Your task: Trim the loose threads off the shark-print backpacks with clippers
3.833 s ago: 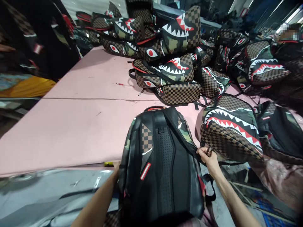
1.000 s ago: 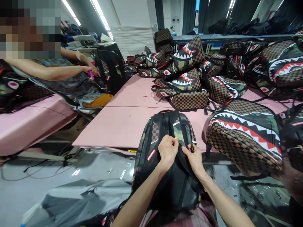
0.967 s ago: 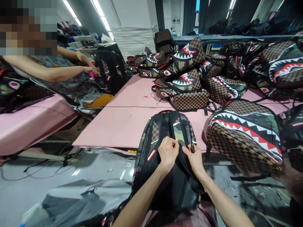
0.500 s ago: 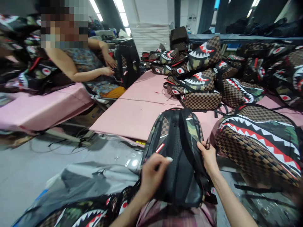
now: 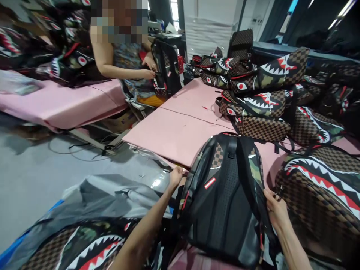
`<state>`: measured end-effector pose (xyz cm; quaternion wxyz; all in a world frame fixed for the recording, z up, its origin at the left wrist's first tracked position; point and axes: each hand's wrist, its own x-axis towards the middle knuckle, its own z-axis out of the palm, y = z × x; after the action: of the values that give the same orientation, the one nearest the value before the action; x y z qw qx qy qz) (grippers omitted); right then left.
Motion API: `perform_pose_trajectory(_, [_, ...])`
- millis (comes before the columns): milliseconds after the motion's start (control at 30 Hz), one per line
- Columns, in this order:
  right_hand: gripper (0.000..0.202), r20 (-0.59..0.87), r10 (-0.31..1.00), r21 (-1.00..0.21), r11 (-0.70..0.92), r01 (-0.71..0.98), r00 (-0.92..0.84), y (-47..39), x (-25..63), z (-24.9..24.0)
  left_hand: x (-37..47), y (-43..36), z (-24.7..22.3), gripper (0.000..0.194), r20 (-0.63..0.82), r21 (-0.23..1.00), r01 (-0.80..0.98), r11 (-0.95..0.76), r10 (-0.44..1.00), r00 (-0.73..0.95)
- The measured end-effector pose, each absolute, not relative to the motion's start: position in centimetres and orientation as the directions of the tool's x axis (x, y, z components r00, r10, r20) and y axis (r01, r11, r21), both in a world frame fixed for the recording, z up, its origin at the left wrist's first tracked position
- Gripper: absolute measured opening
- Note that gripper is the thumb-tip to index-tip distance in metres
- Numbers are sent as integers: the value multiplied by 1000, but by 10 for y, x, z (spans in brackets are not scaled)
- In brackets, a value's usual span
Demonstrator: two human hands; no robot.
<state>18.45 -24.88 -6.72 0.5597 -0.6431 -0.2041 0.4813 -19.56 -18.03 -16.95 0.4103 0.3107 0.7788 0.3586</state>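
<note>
A black backpack with checkered and camouflage trim and a red-white label lies tilted, its strap side up, against the pink table's front edge. At its right side my right hand is closed, thumb and fingers pinching the edge. A small dark tool, perhaps thread snips, sticks out between those fingers. To the left of the backpack, my left hand is closed close to the table edge. Whatever its fingertips hold, if anything, is too small to make out.
Shark-mouth backpacks are heaped on the pink table; a large one lies close on my right. Another backpack lies at lower left by grey plastic sheeting. Across the table, a person handles a black backpack.
My left hand has moved from over the backpack's front, where a small white bit showed at its fingertips, out to the left near the table edge. My right hand keeps hold of the backpack's side.
</note>
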Motion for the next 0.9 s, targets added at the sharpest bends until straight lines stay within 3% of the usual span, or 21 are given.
perform_pose_trajectory(133, [41,-352,809,-934,-275,-226,470,-249,181,-67,-200,-163,-178,11,-390,728,382,569,802,-452])
perform_pose_trajectory(267, [39,-320,821,-947,-298,-123,473,-256,187,-68,-207,-162,-169,3,-336,698,469,542,826,-453])
perform_pose_trajectory(433, [41,-250,841,-915,-368,166,480,-269,199,-66,-193,-223,-115,26,-153,729,553,403,884,-442])
perform_pose_trajectory(467, [40,-235,847,-909,-365,200,477,-270,200,-67,-181,-243,-102,30,-45,751,593,291,918,-393])
perform_pose_trajectory(533, [40,-230,853,-906,-363,216,469,-270,201,-70,-150,-279,-79,49,109,724,689,17,984,-138])
perform_pose_trajectory(567, [40,-236,850,-907,-366,208,470,-270,202,-72,-136,-293,-70,60,117,697,714,-72,993,-15])
perform_pose_trajectory(633, [41,-254,846,-907,-377,189,468,-269,203,-76,-118,-301,-58,61,61,680,729,-76,997,48])
perform_pose_trajectory(700, [40,-261,851,-910,-374,177,456,-268,204,-79,-122,-282,-49,52,9,737,675,19,999,-38])
perform_pose_trajectory(767, [39,-268,854,-914,-372,160,446,-268,206,-81,-141,-240,-38,42,-40,851,512,119,986,-164])
perform_pose_trajectory(833, [39,-283,841,-916,-380,132,462,-267,206,-82,-163,-193,-25,33,-153,951,227,211,956,-249])
perform_pose_trajectory(900, [39,-297,823,-916,-389,99,485,-266,206,-84,-175,-154,-17,25,-303,952,-51,300,918,-255])
